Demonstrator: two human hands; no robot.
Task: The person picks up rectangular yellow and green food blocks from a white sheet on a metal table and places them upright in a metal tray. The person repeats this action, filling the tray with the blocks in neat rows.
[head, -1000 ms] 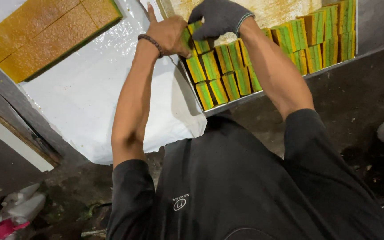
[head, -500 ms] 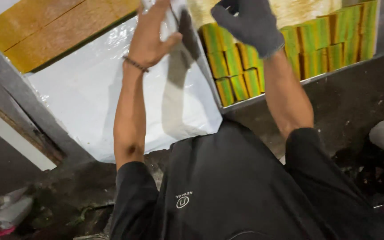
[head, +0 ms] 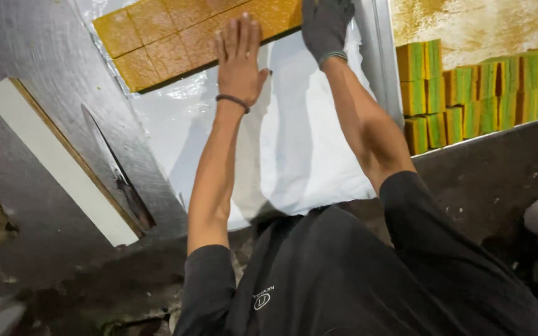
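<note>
Left hand: the bare left hand (head: 239,61), a dark band at the wrist, lay flat and spread, fingers together and pointing away, palm down on the near edge of the golden cake slab (head: 188,34). It gripped nothing; it seemed to be pressing or steadying the slab.

Right hand: the right hand (head: 326,25), in a dark grey glove, reached to the same edge further right. Its fingertips ran out of the top of the view, so I could not tell whether it lay open or curled around the slab.

Cake slab: a wide, flat, yellow-brown sheet scored into squares, lying at an angle across the far end of the white plastic sheet (head: 281,143), with a thin dark green layer showing along its near side.

Plastic sheet: glossy and creased, spread under the slab, probably to keep the cake off the bare metal.

Cut pieces: green-and-yellow layered blocks (head: 468,93) stood packed on edge in rows in a metal tray (head: 378,50) just right of the sheet, well apart from both hands.

Knife: a long blade (head: 119,174) lay on the grey worktop (head: 38,168) left of the sheet, beside a white board (head: 57,162), out of either hand's reach.
</note>
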